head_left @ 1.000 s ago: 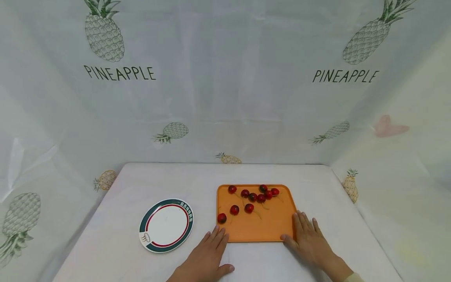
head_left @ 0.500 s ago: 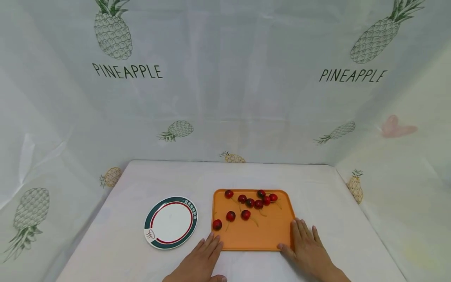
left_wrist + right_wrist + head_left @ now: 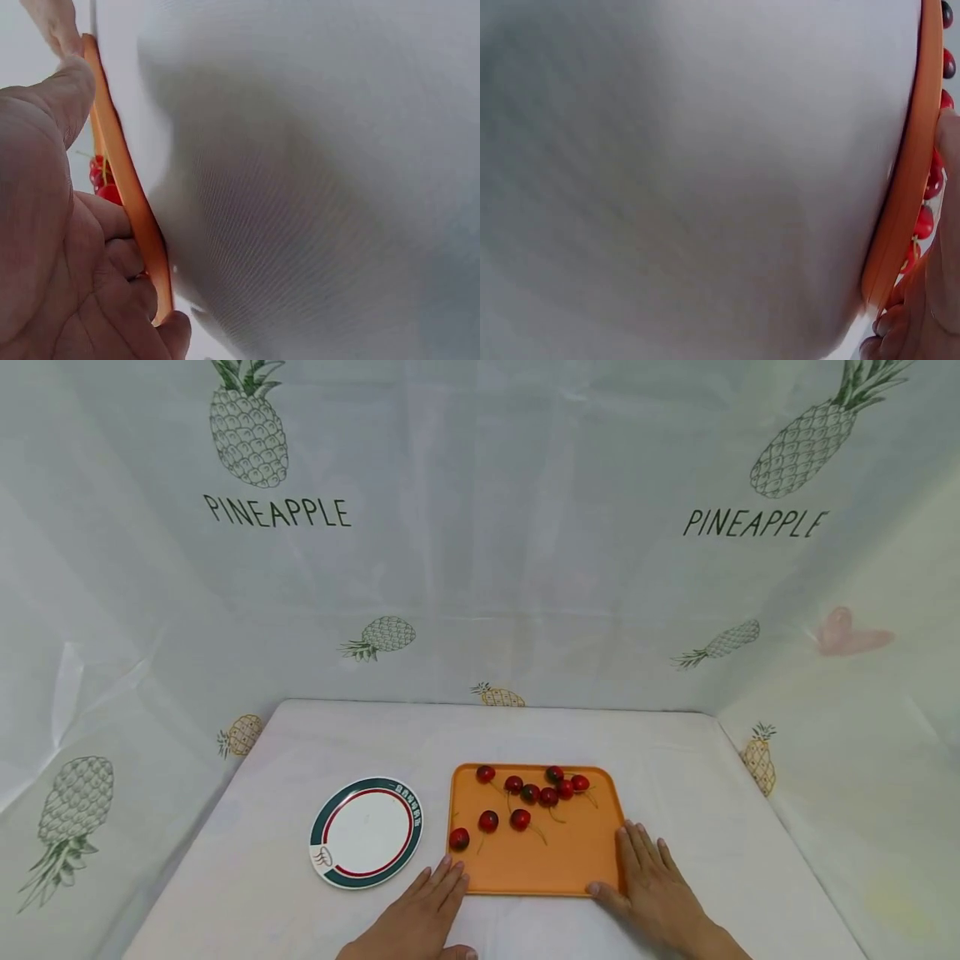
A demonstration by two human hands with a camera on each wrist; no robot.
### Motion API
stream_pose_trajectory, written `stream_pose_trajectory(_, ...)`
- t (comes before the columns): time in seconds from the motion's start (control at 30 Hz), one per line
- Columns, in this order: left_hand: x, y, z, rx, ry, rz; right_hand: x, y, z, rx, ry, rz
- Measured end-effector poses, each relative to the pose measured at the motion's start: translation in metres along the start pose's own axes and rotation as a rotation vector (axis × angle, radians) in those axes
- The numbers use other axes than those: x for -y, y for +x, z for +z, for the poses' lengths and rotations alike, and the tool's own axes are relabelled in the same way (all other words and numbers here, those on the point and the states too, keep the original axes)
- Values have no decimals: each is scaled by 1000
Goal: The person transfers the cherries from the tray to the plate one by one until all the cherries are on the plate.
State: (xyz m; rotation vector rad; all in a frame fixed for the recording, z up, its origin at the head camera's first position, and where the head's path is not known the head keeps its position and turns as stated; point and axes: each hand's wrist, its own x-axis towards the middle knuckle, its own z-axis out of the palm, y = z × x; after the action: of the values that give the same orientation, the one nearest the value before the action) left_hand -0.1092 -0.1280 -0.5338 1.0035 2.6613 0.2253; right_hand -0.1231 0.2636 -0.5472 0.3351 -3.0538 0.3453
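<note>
An orange tray (image 3: 555, 860) with a low rim lies on the white table, holding several dark red cherries (image 3: 521, 819) with stems, mostly toward its far and left sides. At the tray's near left corner, my left hand (image 3: 420, 910) touches the rim with straight fingers. My right hand (image 3: 656, 893) rests at the near right corner, its fingers along the right side and its thumb by the near edge. Close up in the left wrist view, the tray's rim (image 3: 127, 172) runs past the left fingers. The right wrist view has the rim (image 3: 911, 172) beside the right hand.
To the left of the tray stands a white round plate (image 3: 367, 833) with a dark green band and a red ring. A pale curtain (image 3: 510, 543) printed with pineapples hangs behind the table (image 3: 360, 731) and along both sides.
The tray with its cherries has slid toward me and a little left, nearer the plate, both hands moving with it. The head view has shifted slightly.
</note>
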Motion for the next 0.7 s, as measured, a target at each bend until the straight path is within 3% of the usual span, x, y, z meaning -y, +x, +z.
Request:
stream_pose_trajectory(0.3, 3, -1, -3, 44, -69, -97, 3, -2, 1, 2, 4, 17)
stream_pose_trajectory(0.47, 9, -10, -20, 36, -137, -227, 5, -3, 1, -7, 8, 21)
stream_pose_trajectory(0.53, 17, -20, -31, -34, -172, -252, 5, -3, 1, -10, 4, 22)
stream_pose_trajectory(0.7, 57, -45, -56, -344, -245, -336, 7, -3, 1, -11, -11, 21)
